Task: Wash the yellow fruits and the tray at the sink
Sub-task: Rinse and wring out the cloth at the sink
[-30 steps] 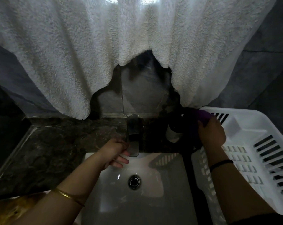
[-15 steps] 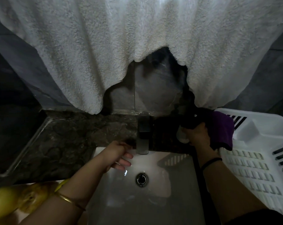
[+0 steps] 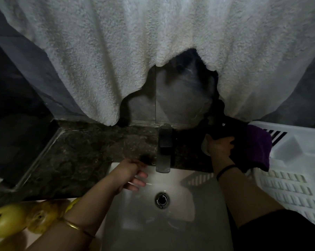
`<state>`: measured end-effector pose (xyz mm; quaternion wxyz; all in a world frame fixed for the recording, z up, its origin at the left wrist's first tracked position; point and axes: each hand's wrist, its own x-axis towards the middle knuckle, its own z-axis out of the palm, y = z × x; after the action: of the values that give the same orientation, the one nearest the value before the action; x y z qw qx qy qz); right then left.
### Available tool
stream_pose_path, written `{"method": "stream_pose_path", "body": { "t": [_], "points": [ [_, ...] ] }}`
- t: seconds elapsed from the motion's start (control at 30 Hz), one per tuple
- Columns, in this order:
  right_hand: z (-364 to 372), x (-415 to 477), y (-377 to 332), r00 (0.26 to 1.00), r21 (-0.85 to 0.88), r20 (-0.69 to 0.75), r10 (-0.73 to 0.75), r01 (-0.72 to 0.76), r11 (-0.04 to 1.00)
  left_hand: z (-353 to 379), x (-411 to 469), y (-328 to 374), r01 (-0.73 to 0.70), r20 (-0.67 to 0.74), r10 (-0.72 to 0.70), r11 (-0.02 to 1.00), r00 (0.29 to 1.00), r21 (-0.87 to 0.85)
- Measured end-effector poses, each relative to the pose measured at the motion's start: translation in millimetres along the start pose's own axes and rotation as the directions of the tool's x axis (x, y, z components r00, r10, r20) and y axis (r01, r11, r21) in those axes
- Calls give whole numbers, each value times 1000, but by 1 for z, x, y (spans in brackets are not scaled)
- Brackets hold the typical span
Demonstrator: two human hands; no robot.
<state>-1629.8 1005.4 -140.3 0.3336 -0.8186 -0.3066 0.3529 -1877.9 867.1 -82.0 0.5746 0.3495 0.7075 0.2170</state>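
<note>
left hand idle at the basin, right hand gathering a cloth

the left hand (image 3: 133, 175) hangs loose-fingered and empty over the back rim of the sink (image 3: 189, 223), just beside the tap (image 3: 165, 156), probably waiting to test or start the water. the right hand (image 3: 219, 147) grips a purple cloth (image 3: 254, 147) at the bench (image 3: 80, 151) corner, likely for scrubbing. the yellow fruits (image 3: 6, 220) lie unwashed near the left forearm, behind and well apart from that hand. the white slotted tray (image 3: 298, 160) sits just right of the cloth, touching it. a white towel (image 3: 153, 51) drapes above.
</note>
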Motion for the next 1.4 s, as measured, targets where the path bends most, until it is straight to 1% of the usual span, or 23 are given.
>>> {"method": "stream_pose_path", "body": {
  "t": [0.07, 0.17, 0.23, 0.33, 0.37, 0.43, 0.47, 0.53, 0.57, 0.6, 0.63, 0.67, 0.7, 0.73, 0.77, 0.8, 0.87, 1.0, 1.07, 1.13, 1.23, 1.33, 1.4],
  "points": [
    [-4, 1, 3, 999, 31, 35, 8, -9, 999, 4, 1, 2, -6, 1, 6, 1000, 1000, -1],
    [-11, -7, 9, 997, 12, 73, -19, 18, 1000, 10, 0, 3, -14, 9, 14, 1000, 1000, 8],
    [-15, -17, 17, 997, 1, 28, -76, 76, 997, 14, -2, 4, -17, 15, 17, 1000, 1000, 7],
    [-20, -32, 31, 971, 25, -87, -222, 225, 974, 18, -6, 2, -21, 19, 21, 1000, 1000, 17],
    [-23, -37, 36, 965, 41, -77, -253, 256, 966, 18, -8, 1, -20, 18, 20, 1000, 1000, 16],
    [-24, -49, 45, 964, 71, 16, -266, 264, 962, 19, -11, -2, -21, 17, 21, 1000, 1000, 7],
    [-24, -53, 50, 963, 54, 68, -260, 256, 965, 20, -14, -4, -20, 15, 20, 1000, 1000, 3],
    [-23, -62, 55, 962, 65, 159, -224, 216, 974, 21, -18, -8, -9, 11, 9, 1000, 1000, -4],
    [-21, -67, 57, 964, 138, 186, -191, 167, 976, 21, -19, -10, -4, 11, 4, 1000, 1000, -15],
    [-20, -72, 59, 965, 263, 217, -146, 87, 961, 20, -21, -11, 1, 11, -1, 999, 1000, -33],
    [-20, -77, 60, 958, 392, 275, -84, -32, 919, 20, -22, -12, 11, 12, -10, 998, 1000, -60],
    [-20, -82, 60, 934, 489, 357, -24, -166, 856, 19, -23, -12, 23, 12, -22, 995, 1000, -98],
    [-19, -88, 60, 891, 545, 453, 14, -289, 787, 19, -25, -13, 35, 16, -33, 989, 999, -145],
    [-18, -94, 61, 844, 559, 536, 22, -374, 740, 18, -27, -13, 44, 22, -41, 980, 999, -194],
    [-17, -99, 62, 812, 551, 584, 7, -403, 730, 16, -29, -13, 49, 25, -44, 969, 999, -241],
    [-16, -104, 64, 799, 533, 602, -13, -389, 751, 15, -31, -14, 43, 21, -39, 961, 999, -274],
    [-11, -116, 66, 806, 491, 590, -49, -309, 814, 10, -34, -16, 0, -22, -7, 955, 1000, -296],
    [5, -150, 59, 843, 426, 522, -128, -127, 896, -3, -44, -27, -124, -183, 72, 948, 981, -294],
    [18, -172, 54, 835, 373, 524, -169, -47, 926, -16, -49, -34, -163, -242, 90, 939, 966, -301],
    [35, -199, 52, 818, 278, 537, -206, 59, 959, -33, -55, -43, -185, -279, 97, 934, 955, -307],
    [64, -237, 55, 770, 172, 575, -275, 215, 961, -68, -59, -68, -223, -375, 105, 932, 921, -286],
    [94, -271, 64, 688, 92, 651, -322, 349, 932, -109, -60, -109, -216, -504, 99, 960, 858, -179],
    [115, -292, 72, 676, 34, 652, -343, 425, 904, -136, -62, -139, -195, -561, 114, 977, 820, -86]
  ]
}}
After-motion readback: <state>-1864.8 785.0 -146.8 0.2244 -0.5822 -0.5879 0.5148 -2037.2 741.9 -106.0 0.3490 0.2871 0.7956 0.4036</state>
